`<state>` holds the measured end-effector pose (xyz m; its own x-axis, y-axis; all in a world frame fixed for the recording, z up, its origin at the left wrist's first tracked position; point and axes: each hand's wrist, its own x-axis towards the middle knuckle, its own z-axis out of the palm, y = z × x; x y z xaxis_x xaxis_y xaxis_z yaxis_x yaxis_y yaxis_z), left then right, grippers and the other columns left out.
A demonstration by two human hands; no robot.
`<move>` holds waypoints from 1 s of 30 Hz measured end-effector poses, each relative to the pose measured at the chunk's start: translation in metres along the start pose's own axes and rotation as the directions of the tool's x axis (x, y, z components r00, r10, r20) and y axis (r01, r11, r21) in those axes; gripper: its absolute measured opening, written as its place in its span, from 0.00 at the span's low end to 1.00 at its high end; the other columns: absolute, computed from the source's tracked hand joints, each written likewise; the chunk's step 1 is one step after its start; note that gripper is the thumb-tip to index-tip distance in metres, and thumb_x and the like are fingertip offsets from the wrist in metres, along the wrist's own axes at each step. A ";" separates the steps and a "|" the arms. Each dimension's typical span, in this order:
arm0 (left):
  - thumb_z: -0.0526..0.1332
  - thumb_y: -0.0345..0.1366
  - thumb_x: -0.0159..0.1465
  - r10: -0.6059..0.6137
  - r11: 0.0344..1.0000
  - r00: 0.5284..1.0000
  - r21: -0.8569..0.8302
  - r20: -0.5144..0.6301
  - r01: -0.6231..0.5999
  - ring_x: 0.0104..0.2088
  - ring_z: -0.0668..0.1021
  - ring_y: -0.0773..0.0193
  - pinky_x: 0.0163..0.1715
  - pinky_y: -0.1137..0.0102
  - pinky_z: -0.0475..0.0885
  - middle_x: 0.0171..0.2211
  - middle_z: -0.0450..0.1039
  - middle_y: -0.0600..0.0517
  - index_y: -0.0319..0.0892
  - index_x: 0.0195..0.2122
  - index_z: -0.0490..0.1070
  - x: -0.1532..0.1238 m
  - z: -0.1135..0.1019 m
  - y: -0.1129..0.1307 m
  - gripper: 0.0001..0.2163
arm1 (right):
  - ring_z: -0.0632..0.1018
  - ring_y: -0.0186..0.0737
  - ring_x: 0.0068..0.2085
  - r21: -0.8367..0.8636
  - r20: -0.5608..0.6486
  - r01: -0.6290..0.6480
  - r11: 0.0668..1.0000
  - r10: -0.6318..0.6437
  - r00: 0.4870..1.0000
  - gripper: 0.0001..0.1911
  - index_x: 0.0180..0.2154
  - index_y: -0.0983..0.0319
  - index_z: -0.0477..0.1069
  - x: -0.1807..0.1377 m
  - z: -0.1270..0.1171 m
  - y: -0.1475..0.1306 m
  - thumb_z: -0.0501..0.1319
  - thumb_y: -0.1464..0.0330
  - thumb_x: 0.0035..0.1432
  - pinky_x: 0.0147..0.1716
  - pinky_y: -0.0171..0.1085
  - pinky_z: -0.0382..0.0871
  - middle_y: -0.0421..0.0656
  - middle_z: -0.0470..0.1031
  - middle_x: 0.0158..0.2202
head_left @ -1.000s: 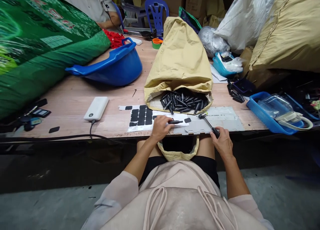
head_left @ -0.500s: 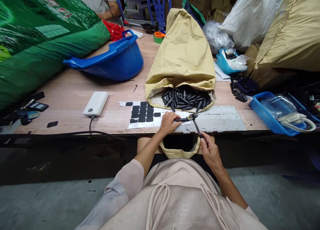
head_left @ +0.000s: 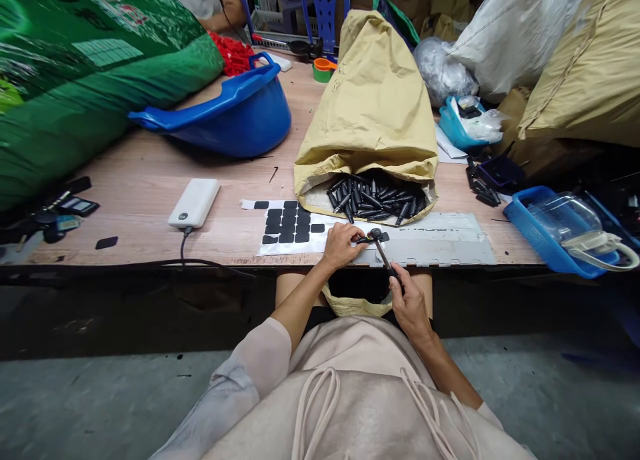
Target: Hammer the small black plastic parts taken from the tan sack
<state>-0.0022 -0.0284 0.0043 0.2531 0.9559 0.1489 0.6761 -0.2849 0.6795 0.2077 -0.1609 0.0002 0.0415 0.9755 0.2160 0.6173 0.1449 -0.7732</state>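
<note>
My left hand (head_left: pixel 342 245) is closed, thumb and fingers pinching a slim black cylindrical part (head_left: pixel 365 240) near the table's front edge. In my right hand (head_left: pixel 411 301) is a small hammer (head_left: pixel 384 253), gripped by its dark handle. The round hammer head lies over the black part, just right of my left fingertips; I cannot tell whether they touch. Beneath is a grey board (head_left: pixel 445 243). A white sheet with black rounded patches (head_left: pixel 287 227) lies left of my left hand. Behind both hands, an open paper sack (head_left: pixel 375 107) shows many similar black parts (head_left: pixel 370 199).
A blue basin (head_left: pixel 240 123) and a white power bank (head_left: pixel 195 203) with a cable stand left. At right is a blue tray (head_left: pixel 530 213) holding a clear container. Another open sack (head_left: pixel 357 308) hangs below the table edge. A person's arm (head_left: pixel 227 17) shows at the back.
The hammer head has moved left and nearer my left fingers, and my right hand has shifted slightly left. My left hand keeps its pinch. The whole view has shifted slightly.
</note>
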 end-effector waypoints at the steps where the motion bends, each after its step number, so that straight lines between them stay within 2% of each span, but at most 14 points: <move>1: 0.72 0.37 0.61 -0.004 1.000 1.000 0.001 0.000 0.004 0.43 0.73 0.54 0.48 0.61 0.65 0.34 0.77 0.52 0.47 0.39 0.79 0.000 0.000 0.000 0.07 | 0.81 0.45 0.59 -0.002 0.001 0.001 1.000 -0.001 1.000 0.22 0.62 0.61 0.74 0.000 0.001 0.000 0.54 0.61 0.73 0.59 0.44 0.77 0.50 0.79 0.59; 11: 0.71 0.36 0.61 -0.043 0.999 0.999 0.005 0.017 0.043 0.44 0.72 0.54 0.48 0.60 0.66 0.35 0.77 0.52 0.48 0.40 0.80 0.000 -0.001 0.001 0.07 | 0.81 0.44 0.59 -0.031 -0.029 0.097 0.995 -0.098 0.995 0.22 0.63 0.60 0.73 0.002 0.003 -0.009 0.53 0.63 0.74 0.59 0.43 0.77 0.50 0.80 0.59; 15: 0.70 0.36 0.61 -0.054 0.999 0.999 0.007 0.008 0.054 0.43 0.72 0.54 0.47 0.60 0.66 0.35 0.77 0.52 0.47 0.40 0.80 -0.001 -0.001 0.002 0.06 | 0.81 0.45 0.58 -0.056 0.016 0.060 0.997 -0.059 0.998 0.22 0.62 0.60 0.74 0.000 0.004 -0.006 0.52 0.61 0.74 0.60 0.45 0.77 0.50 0.80 0.58; 22: 0.70 0.37 0.62 -0.019 1.000 1.000 -0.007 0.003 0.019 0.43 0.72 0.55 0.48 0.61 0.66 0.35 0.78 0.53 0.48 0.39 0.79 -0.001 0.000 -0.001 0.05 | 0.80 0.45 0.59 -0.071 -0.035 0.013 0.997 -0.015 0.999 0.24 0.63 0.60 0.73 0.003 -0.001 -0.006 0.51 0.59 0.75 0.61 0.46 0.75 0.50 0.80 0.58; 27: 0.70 0.37 0.61 -0.026 1.000 1.000 0.002 -0.002 0.026 0.43 0.72 0.55 0.48 0.61 0.66 0.34 0.77 0.53 0.48 0.40 0.79 -0.001 -0.001 -0.002 0.06 | 0.81 0.45 0.57 -0.076 -0.007 0.005 0.997 -0.005 1.000 0.23 0.62 0.59 0.74 0.003 0.000 -0.006 0.52 0.61 0.74 0.59 0.44 0.76 0.50 0.80 0.57; 30: 0.71 0.37 0.61 -0.021 1.000 1.000 0.011 -0.001 0.021 0.43 0.73 0.55 0.49 0.60 0.66 0.34 0.77 0.52 0.48 0.40 0.79 -0.001 -0.001 -0.003 0.06 | 0.80 0.44 0.56 -0.124 -0.038 -0.017 0.992 0.013 0.999 0.22 0.61 0.59 0.74 0.006 -0.004 -0.008 0.53 0.62 0.74 0.58 0.42 0.75 0.49 0.81 0.56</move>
<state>-0.0053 -0.0288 0.0030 0.2381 0.9617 0.1355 0.6888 -0.2656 0.6745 0.2060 -0.1570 0.0101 0.0792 0.9703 0.2285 0.7090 0.1063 -0.6972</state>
